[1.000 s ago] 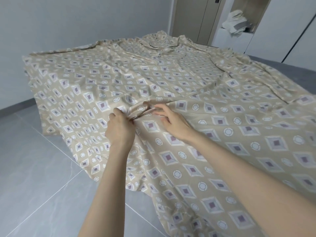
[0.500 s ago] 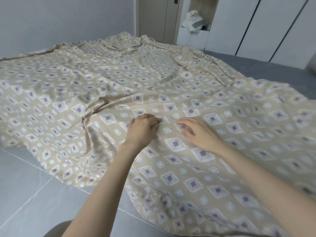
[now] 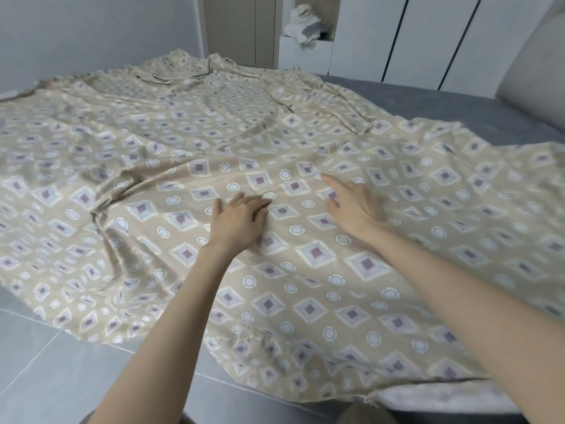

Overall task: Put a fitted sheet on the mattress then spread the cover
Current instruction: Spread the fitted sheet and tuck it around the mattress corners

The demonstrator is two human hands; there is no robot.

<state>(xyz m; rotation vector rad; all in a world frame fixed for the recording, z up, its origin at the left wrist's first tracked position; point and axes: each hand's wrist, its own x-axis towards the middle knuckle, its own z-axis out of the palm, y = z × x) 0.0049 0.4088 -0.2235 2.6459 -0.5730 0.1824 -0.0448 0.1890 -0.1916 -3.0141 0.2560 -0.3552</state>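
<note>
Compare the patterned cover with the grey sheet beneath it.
The cover is beige with diamonds and circles; the grey sheet is plain. The cover is creased and bunched at its far end; the grey sheet looks smooth where it shows. The cover hangs over the near edge; the grey sheet shows only at the far right. Both are cloth layers, spread one over the other.

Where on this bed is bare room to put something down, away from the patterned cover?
Bare: the grey bed surface at far right, between the cover, the grey cushion and the white cupboards; also the floor at lower left, beside the cover's hanging edge. Crowded: mid-cover, where left hand and right hand press flat.
</note>
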